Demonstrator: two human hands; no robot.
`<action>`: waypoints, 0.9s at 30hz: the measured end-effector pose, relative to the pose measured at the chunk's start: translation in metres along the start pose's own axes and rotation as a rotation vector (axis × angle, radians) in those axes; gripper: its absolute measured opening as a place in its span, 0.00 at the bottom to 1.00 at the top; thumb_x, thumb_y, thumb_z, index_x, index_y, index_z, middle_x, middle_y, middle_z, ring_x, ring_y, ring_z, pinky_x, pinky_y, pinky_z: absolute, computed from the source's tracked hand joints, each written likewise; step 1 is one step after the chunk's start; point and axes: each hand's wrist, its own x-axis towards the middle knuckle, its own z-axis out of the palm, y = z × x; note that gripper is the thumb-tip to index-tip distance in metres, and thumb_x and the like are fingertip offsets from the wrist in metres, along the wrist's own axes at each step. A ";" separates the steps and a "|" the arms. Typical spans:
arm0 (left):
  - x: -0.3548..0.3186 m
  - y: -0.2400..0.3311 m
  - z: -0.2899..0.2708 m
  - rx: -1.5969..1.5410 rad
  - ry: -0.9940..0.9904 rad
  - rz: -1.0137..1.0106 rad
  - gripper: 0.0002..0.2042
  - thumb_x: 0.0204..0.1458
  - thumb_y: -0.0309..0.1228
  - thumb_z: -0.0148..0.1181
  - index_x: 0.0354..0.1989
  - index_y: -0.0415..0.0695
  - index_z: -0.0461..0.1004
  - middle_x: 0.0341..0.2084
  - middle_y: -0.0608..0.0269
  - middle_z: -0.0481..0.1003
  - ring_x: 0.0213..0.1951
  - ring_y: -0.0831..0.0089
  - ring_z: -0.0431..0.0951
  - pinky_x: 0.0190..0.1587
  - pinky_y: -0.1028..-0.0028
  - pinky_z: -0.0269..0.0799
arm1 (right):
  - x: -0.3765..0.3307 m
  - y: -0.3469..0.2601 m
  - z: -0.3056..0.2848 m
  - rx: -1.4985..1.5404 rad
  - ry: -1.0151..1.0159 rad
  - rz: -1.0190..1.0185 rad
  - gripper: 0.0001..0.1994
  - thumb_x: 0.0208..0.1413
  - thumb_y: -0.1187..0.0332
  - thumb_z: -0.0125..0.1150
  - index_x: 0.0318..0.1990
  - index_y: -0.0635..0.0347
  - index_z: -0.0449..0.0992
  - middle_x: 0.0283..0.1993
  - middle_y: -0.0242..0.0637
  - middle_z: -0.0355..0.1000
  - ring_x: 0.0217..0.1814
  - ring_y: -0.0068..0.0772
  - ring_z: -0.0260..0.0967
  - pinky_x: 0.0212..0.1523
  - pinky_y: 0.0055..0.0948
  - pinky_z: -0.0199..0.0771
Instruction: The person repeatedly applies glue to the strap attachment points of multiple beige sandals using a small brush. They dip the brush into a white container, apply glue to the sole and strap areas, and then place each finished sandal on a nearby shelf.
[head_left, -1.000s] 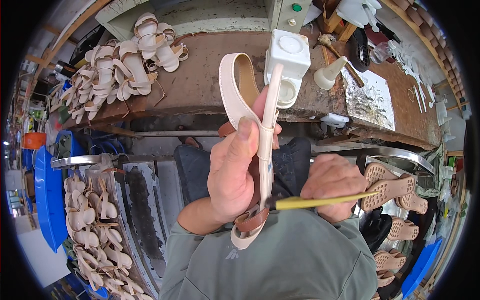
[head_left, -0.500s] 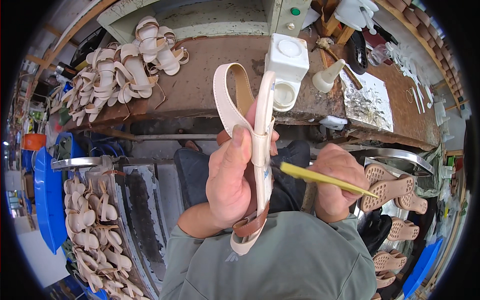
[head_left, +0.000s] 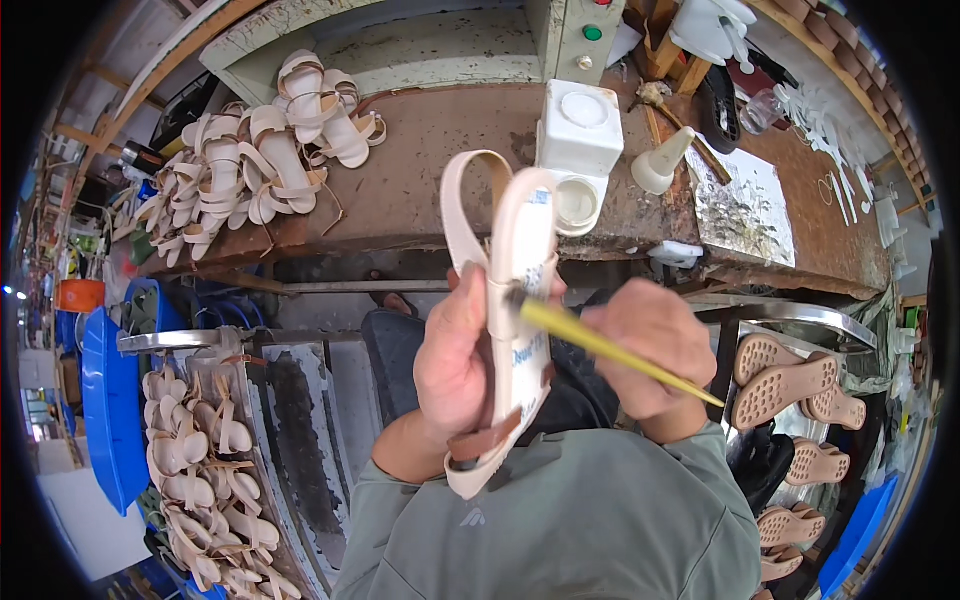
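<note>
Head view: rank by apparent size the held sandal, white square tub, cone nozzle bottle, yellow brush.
1. Sandal, though it is nearest the camera, so inflated.
2. Brush, long but thin.
3. White tub.
4. Cone bottle.
Brush versus tub is unsure: length against area.

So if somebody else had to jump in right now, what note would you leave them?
Left hand: holds a cream sandal upright, bottom side facing you, strap loop on top.
Right hand: holds a yellow-handled brush, its tip touching the sandal's bottom near the middle.
Around you: white glue pot open on the bench just ahead, a heap of strapped sandals at the bench's left end, more in the tray to your left, brown soles on the rack to your right.
Done: cannot tell how much of the bottom is coated.
Left: probably brushing on over this sandal.
</note>
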 end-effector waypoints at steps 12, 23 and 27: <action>0.048 0.021 -0.014 -0.085 -0.044 0.774 0.27 0.62 0.47 0.27 0.61 0.38 0.53 0.55 0.49 0.61 0.53 0.64 0.68 0.56 0.65 0.63 | -0.052 0.032 0.014 0.778 -0.202 1.163 0.13 0.58 0.61 0.55 0.37 0.63 0.75 0.25 0.30 0.72 0.23 0.15 0.67 0.23 0.16 0.66; -0.002 0.030 -0.064 1.038 -0.462 0.503 0.10 0.51 0.30 0.53 0.27 0.33 0.72 0.26 0.53 0.73 0.31 0.61 0.73 0.41 0.70 0.65 | -0.044 0.047 -0.016 0.867 -0.200 1.249 0.14 0.50 0.61 0.63 0.31 0.67 0.76 0.20 0.31 0.70 0.18 0.17 0.64 0.21 0.17 0.61; -0.004 0.028 -0.058 1.208 -0.561 0.734 0.07 0.46 0.25 0.53 0.27 0.33 0.72 0.26 0.51 0.73 0.29 0.58 0.72 0.40 0.68 0.66 | -0.045 0.049 -0.020 0.748 -0.358 1.229 0.14 0.53 0.60 0.61 0.30 0.65 0.77 0.19 0.30 0.70 0.18 0.17 0.64 0.21 0.17 0.61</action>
